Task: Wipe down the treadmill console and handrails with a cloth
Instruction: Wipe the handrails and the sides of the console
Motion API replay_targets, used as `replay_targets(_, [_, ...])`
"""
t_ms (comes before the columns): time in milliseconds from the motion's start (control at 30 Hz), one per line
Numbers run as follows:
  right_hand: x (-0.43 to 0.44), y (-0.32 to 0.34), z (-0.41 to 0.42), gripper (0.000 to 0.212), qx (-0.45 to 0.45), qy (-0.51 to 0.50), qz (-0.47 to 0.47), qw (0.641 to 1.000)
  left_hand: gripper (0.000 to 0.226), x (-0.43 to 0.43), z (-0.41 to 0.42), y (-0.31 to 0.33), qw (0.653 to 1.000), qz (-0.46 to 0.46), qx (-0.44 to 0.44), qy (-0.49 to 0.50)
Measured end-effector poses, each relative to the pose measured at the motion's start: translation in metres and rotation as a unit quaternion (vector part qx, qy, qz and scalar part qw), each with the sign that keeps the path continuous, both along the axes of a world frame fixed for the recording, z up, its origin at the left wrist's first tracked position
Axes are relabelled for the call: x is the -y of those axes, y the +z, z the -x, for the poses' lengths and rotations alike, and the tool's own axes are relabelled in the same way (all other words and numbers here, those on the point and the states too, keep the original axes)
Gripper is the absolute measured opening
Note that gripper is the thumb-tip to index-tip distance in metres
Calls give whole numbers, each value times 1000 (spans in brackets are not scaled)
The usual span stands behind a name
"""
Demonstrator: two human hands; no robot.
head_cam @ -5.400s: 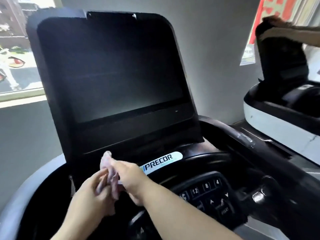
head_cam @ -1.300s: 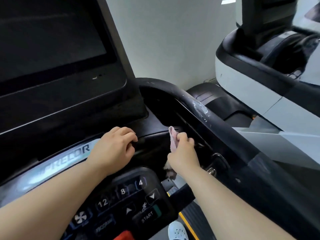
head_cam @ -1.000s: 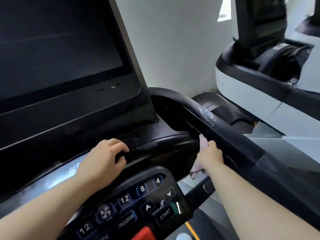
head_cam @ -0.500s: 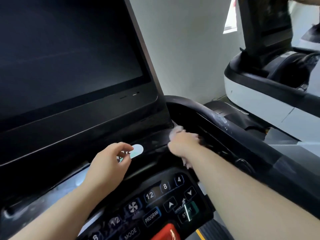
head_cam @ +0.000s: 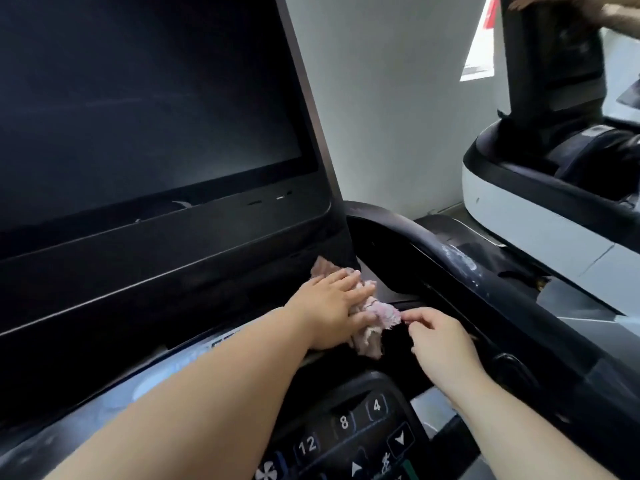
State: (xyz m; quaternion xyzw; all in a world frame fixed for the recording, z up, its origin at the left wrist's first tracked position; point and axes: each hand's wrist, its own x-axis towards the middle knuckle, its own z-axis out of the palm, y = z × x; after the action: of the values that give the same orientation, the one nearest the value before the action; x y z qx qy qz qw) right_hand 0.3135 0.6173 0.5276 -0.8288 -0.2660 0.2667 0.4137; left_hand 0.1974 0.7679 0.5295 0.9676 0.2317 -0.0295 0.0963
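The treadmill console has a big dark screen (head_cam: 138, 116) and, below it, a black ledge. A crumpled pink cloth (head_cam: 379, 311) lies on that ledge at the screen's lower right corner. My left hand (head_cam: 329, 306) rests flat on the cloth, its fingers over it and its thumb against it. My right hand (head_cam: 440, 341) is just to the right, and its fingertips pinch the cloth's right edge. The black right handrail (head_cam: 460, 261) curves away beyond both hands and has pale smears on top.
A keypad (head_cam: 346, 427) with number and arrow buttons sits below my hands. A grey wall stands behind the console. A second treadmill (head_cam: 519, 209), white and black, stands at right, with another person's hand (head_cam: 554, 5) on top of its screen.
My left hand has moved right from the logo strip onto the cloth. My right hand has slid off to the cloth's right edge. The view has shifted closer to the screen's corner.
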Motion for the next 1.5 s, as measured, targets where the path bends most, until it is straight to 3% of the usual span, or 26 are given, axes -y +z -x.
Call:
replay_targets(133, [-8, -4, -3, 29, -2, -4, -30, 1000, 64, 0, 10, -5, 1000, -12, -6, 16])
replay_targets(333, [-28, 9, 10, 28, 0, 39, -52, 998, 81, 6, 118, 6, 997, 8, -19, 75])
replay_targets(433, [-39, 15, 25, 27, -6, 93, -46, 995, 85, 12, 154, 16, 992, 36, 55, 104])
replay_targets(467, [-40, 19, 32, 28, -11, 114, -49, 992, 75, 15, 159, 21, 988, 45, 88, 117])
replay_targets(533, [-41, 27, 43, 34, -16, 156, -64, 986, 31, 21, 155, 35, 974, 73, 136, 167])
replay_targets(567, [-41, 31, 48, 37, -12, 178, -71, 981, 17, 24, 150, 41, 955, 115, 175, 211])
replay_targets(667, [-42, 39, 59, 49, -55, 223, -108, 967, 7, 35, 129, 61, 855, 298, 307, 293])
replay_targets(767, [-38, 47, 66, 56, -169, 265, -155, 937, 21, 50, 112, 77, 791, 406, 353, 292])
replay_targets(867, [-25, 65, 64, 25, -183, 221, -209, 935, 12, 54, 100, 87, 710, 475, 410, 319])
replay_targets(933, [-17, 74, 57, 12, -156, 186, -224, 944, 35, 51, 95, 93, 687, 483, 409, 357])
replay_targets(1000, [-9, 77, 46, 10, -130, 170, -220, 952, 28, 53, 92, 95, 725, 447, 384, 355])
replay_targets(1067, [-3, 83, 37, 10, -139, 185, -221, 948, 18, 64, 87, 107, 791, 403, 361, 285])
replay_targets(1167, [9, 93, 28, 10, -127, 204, -217, 946, 34, 75, 69, 107, 897, 320, 237, 193])
replay_targets(1200, [14, 94, 22, 11, -120, 187, -222, 949, 24, 78, 62, 107, 919, 280, 207, 184])
replay_targets(1267, [24, 89, 5, 12, -125, 151, -232, 953, 2, 85, 45, 103, 919, 255, 206, 218])
replay_targets(1400, [62, 67, -38, 12, -242, 174, -205, 932, 21, 113, 10, 86, 815, 399, 306, 289])
replay_targets(1467, [85, 54, -60, 20, -251, 184, -174, 934, 13, 134, -11, 79, 813, 427, 277, 281])
replay_targets(1500, [95, 49, -71, 21, -231, 176, -164, 943, 16, 145, -21, 75, 838, 414, 233, 269])
